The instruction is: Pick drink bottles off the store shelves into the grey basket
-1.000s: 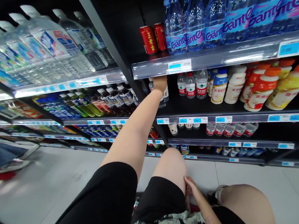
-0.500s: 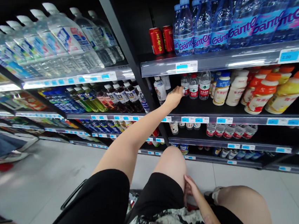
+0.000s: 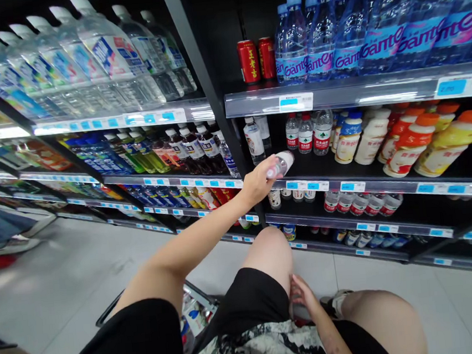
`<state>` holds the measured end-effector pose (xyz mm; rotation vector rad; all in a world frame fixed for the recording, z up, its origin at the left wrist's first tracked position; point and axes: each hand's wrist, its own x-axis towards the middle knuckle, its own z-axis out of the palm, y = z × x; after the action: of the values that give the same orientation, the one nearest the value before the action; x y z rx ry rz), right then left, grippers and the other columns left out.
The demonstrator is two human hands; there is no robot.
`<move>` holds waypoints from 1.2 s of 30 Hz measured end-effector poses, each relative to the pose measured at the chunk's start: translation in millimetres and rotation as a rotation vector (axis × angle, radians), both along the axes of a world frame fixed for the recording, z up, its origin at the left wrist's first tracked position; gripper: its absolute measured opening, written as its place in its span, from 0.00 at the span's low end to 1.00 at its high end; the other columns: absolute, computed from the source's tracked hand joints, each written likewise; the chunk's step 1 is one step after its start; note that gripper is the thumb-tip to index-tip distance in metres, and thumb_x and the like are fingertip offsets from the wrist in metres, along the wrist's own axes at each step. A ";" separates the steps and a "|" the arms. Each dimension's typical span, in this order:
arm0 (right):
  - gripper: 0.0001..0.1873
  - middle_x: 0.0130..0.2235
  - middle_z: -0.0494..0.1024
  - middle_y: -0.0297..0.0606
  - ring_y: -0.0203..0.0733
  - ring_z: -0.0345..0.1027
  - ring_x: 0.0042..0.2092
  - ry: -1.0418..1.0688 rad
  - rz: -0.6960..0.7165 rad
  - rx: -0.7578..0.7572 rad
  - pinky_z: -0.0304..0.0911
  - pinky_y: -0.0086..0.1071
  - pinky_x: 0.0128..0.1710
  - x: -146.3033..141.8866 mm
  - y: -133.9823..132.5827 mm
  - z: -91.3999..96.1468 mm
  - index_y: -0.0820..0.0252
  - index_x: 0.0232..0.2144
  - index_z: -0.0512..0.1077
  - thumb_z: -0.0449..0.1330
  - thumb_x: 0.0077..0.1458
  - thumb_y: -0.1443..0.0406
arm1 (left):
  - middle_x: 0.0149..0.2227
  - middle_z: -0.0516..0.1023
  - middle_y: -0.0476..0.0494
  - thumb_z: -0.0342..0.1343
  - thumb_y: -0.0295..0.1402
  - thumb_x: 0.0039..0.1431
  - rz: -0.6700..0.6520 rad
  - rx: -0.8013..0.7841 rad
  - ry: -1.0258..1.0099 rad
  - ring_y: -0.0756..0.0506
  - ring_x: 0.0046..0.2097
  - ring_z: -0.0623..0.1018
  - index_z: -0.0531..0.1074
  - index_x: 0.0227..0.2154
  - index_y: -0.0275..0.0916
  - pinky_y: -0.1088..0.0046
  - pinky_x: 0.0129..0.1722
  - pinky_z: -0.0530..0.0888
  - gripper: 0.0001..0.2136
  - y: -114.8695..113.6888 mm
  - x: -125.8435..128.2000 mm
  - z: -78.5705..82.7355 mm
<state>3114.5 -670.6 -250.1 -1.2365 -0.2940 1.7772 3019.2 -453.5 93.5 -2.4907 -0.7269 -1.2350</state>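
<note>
At the centre of the frame, the left hand (image 3: 258, 182) closes its grip around the near end of a small, clear plastic bottle with a pale label (image 3: 286, 160), tilted before the black shelf (image 3: 319, 169). It seems light, smooth and slightly soft; its middle should be the surer hold. At lower centre, the right hand (image 3: 304, 296) is beside the bare knee (image 3: 273, 247); whether its grip is closed, I cannot tell.

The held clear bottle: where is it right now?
In the head view, right of centre, the clear bottle is tilted in the left hand, below and left of the red-labelled bottles on the shelf.
</note>
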 end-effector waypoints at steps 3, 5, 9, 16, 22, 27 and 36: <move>0.31 0.36 0.77 0.40 0.46 0.68 0.35 0.064 0.036 0.024 0.60 0.33 0.29 2.0 0.9 -11.4 0.54 0.35 0.77 0.70 0.30 0.44 | 0.52 0.79 0.38 0.54 0.43 0.67 -0.145 0.027 -0.169 0.43 0.59 0.77 0.60 0.56 0.44 0.60 0.57 0.77 0.19 -54.2 -11.5 2.9; 0.29 0.38 0.78 0.41 0.46 0.67 0.36 0.084 0.052 -0.002 0.61 0.33 0.30 3.2 1.9 -15.9 0.55 0.35 0.77 0.69 0.33 0.44 | 0.50 0.80 0.38 0.55 0.43 0.67 -0.173 -0.071 -0.259 0.41 0.57 0.78 0.59 0.56 0.46 0.57 0.56 0.78 0.19 -90.1 -16.2 4.7; 0.24 0.39 0.78 0.43 0.45 0.68 0.36 0.114 0.072 -0.043 0.61 0.33 0.29 4.5 3.0 -16.9 0.55 0.34 0.77 0.67 0.37 0.46 | 0.49 0.80 0.38 0.58 0.42 0.64 -0.230 -0.339 -0.248 0.42 0.54 0.80 0.62 0.57 0.47 0.60 0.55 0.79 0.21 -136.9 -20.2 -9.0; 0.31 0.41 0.78 0.41 0.40 0.69 0.35 0.114 0.125 0.009 0.62 0.29 0.30 5.5 1.0 -18.5 0.58 0.40 0.77 0.68 0.39 0.44 | 0.53 0.80 0.40 0.58 0.38 0.65 -0.206 -0.419 0.177 0.45 0.57 0.78 0.66 0.55 0.44 0.69 0.52 0.80 0.18 -100.8 -23.0 -101.7; 0.35 0.43 0.78 0.39 0.38 0.70 0.35 0.109 0.117 0.044 0.62 0.26 0.28 4.1 1.8 -31.1 0.56 0.41 0.76 0.70 0.36 0.41 | 0.59 0.75 0.41 0.59 0.34 0.63 0.082 -0.634 0.314 0.44 0.60 0.76 0.69 0.54 0.41 0.66 0.56 0.76 0.17 -24.0 -19.9 -162.0; 0.41 0.39 0.78 0.38 0.39 0.70 0.35 0.115 0.096 0.045 0.63 0.27 0.28 0.8 4.5 -43.5 0.55 0.41 0.77 0.72 0.29 0.38 | 0.58 0.75 0.45 0.57 0.34 0.65 0.231 -0.747 0.105 0.44 0.60 0.75 0.66 0.55 0.43 0.67 0.59 0.73 0.17 12.7 -10.3 -184.2; 0.39 0.37 0.78 0.38 0.39 0.70 0.35 0.087 0.062 0.052 0.61 0.27 0.28 -3.8 5.7 -51.1 0.57 0.38 0.77 0.71 0.30 0.37 | 0.53 0.78 0.44 0.55 0.38 0.67 0.386 -0.818 0.064 0.43 0.54 0.79 0.66 0.54 0.44 0.70 0.53 0.73 0.15 44.4 -1.2 -195.5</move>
<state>3110.6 -664.9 -301.3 -1.1216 -0.3290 1.8589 3018.1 -409.1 -102.0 -2.7196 -1.8898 -0.7986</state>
